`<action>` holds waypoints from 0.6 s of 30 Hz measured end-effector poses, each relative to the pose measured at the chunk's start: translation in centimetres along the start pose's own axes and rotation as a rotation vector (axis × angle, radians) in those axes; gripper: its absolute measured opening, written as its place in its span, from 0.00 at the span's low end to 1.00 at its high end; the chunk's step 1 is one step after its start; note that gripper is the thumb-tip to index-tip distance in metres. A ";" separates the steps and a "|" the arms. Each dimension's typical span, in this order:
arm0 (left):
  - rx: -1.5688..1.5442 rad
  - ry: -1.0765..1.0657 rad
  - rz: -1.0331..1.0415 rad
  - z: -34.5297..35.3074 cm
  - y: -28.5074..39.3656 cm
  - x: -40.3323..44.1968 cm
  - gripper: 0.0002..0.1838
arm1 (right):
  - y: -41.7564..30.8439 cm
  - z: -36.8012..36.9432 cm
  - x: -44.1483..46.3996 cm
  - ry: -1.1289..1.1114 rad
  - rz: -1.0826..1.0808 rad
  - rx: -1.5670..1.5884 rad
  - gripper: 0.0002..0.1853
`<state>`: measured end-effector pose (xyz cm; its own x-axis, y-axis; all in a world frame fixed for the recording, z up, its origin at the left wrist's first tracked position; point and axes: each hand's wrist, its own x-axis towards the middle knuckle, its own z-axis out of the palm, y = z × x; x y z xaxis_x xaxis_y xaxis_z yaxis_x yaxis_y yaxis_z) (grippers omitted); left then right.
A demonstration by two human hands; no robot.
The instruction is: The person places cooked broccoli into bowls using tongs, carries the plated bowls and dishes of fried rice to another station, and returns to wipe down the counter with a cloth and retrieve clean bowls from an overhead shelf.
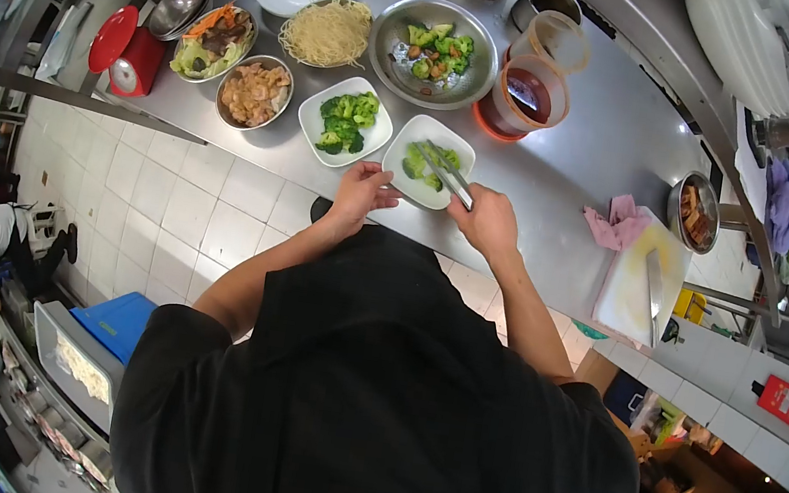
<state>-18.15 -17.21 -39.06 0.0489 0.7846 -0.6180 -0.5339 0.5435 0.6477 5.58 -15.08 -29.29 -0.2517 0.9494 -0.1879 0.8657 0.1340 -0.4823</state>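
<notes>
My right hand (485, 222) grips metal tongs (452, 175), whose tips reach into a white square bowl (450, 137) among pieces of broccoli (421, 161). My left hand (358, 198) holds the near left rim of that same bowl, thumb on top and fingers at its edge. Just left of it stands a second white square bowl (309, 116) with a fuller heap of broccoli (346, 121). Behind both, a wide steel bowl (485, 57) carries more broccoli mixed with small brown pieces.
Noodles (327, 30), a bowl of raw-looking meat pieces (254, 94), salad (211, 44) and a red scale (131, 58) stand left. Plastic tubs (533, 90) stand right of the steel bowl. A knife (654, 283) lies on a cutting board (622, 294). Another person (2, 242) bends at far left.
</notes>
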 end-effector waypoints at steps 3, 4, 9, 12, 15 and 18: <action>0.018 0.038 0.017 0.0 0.1 -0.2 0.15 | 0.5 0.4 -1.6 0.041 -0.021 0.024 0.18; 0.012 0.048 0.028 0.0 0.1 -0.2 0.15 | 0.9 1.0 -2.1 0.064 -0.017 0.027 0.18; -0.003 -0.009 0.006 -0.8 0.5 -0.7 0.14 | 0.6 2.1 -1.9 0.078 -0.035 0.064 0.17; 0.008 -0.011 -0.012 -0.9 0.6 -0.9 0.14 | -1.9 -1.8 -0.5 0.183 0.000 0.118 0.18; 0.022 -0.030 -0.016 -0.6 0.8 -1.0 0.15 | -2.6 -4.5 6.7 0.253 -0.083 0.067 0.19; 0.046 -0.029 -0.020 -0.4 0.6 -1.1 0.16 | -2.8 -3.9 16.7 0.179 -0.097 -0.084 0.21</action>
<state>-18.86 -17.84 -38.19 0.0843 0.7812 -0.6186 -0.4933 0.5721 0.6553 0.68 1.50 -27.73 -0.2614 0.9651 0.0146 0.8758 0.2435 -0.4167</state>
